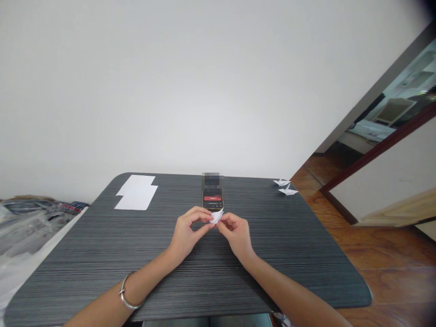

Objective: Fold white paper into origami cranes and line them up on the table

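A small piece of folded white paper [216, 217] is pinched between my two hands, above the middle of the dark table. My left hand [190, 227] grips its left side between thumb and fingers. On the other side, my right hand [236, 231] pinches its lower right edge. Pointed flaps stick up toward the upper right. The fingertips cover part of the folds. Just beyond the paper lies a phone [213, 203] with its screen lit.
Two folded paper cranes, a far one [282, 182] and a nearer one [288, 191], sit at the table's back right corner. White paper sheets [138, 195] overlap at the back left. A wall [204, 91] rises behind the dark wood-grain table [102, 254]. Bagged items [34, 227] lie left of it.
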`<control>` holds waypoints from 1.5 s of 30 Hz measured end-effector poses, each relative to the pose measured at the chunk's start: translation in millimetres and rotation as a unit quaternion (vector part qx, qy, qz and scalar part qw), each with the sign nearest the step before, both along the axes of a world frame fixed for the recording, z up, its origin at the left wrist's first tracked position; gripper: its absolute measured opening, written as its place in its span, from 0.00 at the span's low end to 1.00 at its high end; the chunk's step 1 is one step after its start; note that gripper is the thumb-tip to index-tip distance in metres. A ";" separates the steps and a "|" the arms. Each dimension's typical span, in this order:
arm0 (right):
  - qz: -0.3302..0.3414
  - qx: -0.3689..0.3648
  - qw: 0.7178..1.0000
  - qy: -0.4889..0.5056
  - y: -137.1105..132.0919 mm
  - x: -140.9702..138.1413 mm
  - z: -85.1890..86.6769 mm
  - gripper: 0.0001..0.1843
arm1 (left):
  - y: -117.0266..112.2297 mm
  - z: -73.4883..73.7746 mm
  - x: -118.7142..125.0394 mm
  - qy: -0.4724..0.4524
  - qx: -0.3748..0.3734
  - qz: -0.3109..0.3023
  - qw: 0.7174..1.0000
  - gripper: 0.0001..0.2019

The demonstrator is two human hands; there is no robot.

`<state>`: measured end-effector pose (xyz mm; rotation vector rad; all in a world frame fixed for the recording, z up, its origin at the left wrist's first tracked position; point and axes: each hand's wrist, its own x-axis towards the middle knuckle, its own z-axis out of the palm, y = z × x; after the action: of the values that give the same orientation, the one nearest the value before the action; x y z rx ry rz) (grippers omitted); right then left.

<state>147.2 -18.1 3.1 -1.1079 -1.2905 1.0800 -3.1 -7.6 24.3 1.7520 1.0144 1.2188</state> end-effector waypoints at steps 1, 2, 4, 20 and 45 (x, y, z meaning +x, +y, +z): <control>-0.003 0.006 1.000 -0.008 -0.3 0.3 0.4 0.03 | 0.0 0.6 -0.3 0.004 0.002 0.000 1.000 0.02; -0.006 0.012 1.000 -0.015 -0.7 0.5 1.0 0.03 | 0.0 1.1 -0.4 0.002 0.000 0.000 1.000 0.02; -0.008 0.024 0.999 -0.029 -1.6 0.6 2.9 0.03 | -0.1 1.6 -0.3 -0.017 -0.022 0.003 1.000 0.04; -0.033 0.093 0.990 -0.102 -3.4 1.6 7.5 0.04 | 1.3 -4.8 0.6 -0.138 -0.157 -0.023 0.978 0.08; -0.024 0.320 0.943 -0.089 -10.3 4.2 10.3 0.09 | -8.3 2.9 -2.9 -0.050 0.094 -0.007 0.994 0.05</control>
<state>151.4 -28.5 13.4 -0.7383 -1.5947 0.4598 -6.0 -15.9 27.2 1.8170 0.8510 1.4160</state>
